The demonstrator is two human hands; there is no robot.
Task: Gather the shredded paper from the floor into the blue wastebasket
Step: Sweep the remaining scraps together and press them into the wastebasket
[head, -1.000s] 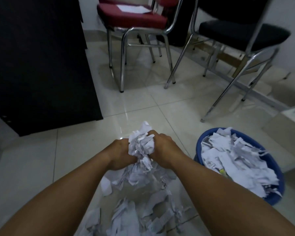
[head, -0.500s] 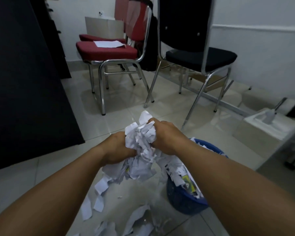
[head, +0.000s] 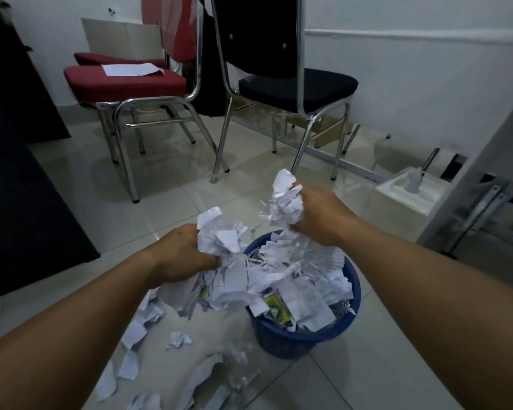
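The blue wastebasket stands on the tiled floor, heaped with white shredded paper that spills over its left rim. My left hand grips a bunch of shreds just left of the basket's rim. My right hand holds a second clump above the basket's far edge. The two hands are apart, with strips trailing down from both clumps. Loose scraps lie on the floor to the left of the basket and in front of it.
Two red chairs with chrome legs and a black chair stand beyond the basket. A dark cabinet fills the left side. A white box and a metal frame sit at right.
Both hands lifted one clump off the floor, carried it right over the basket, then drew apart, splitting it. The view tilted up and turned toward the basket.
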